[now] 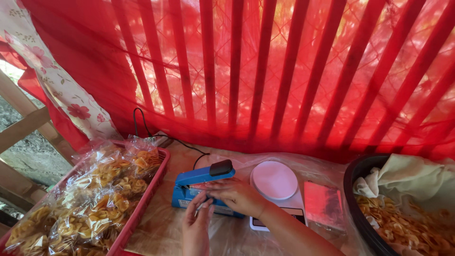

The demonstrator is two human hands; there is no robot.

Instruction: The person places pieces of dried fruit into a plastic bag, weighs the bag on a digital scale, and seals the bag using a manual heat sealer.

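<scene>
At the far left a red tray [150, 189] sits on the worktop [161, 223], piled with clear bags of golden snacks [90, 199]. Just right of it stands a blue heat sealer [199, 187] with its black-knobbed arm raised and a black cord [156, 135] trailing back to the red curtain [265, 71]. The left hand [196, 227] rises below the sealer, fingers straight and close together, touching a clear bag edge [204, 205] at the sealer's front. The right hand [234, 194] lies curled over that same spot, fingertips pinching the bag edge against the sealer. Further right stands a white scale [275, 182], then a black tub [362, 213] of loose snacks with a pale cloth [412, 178].
</scene>
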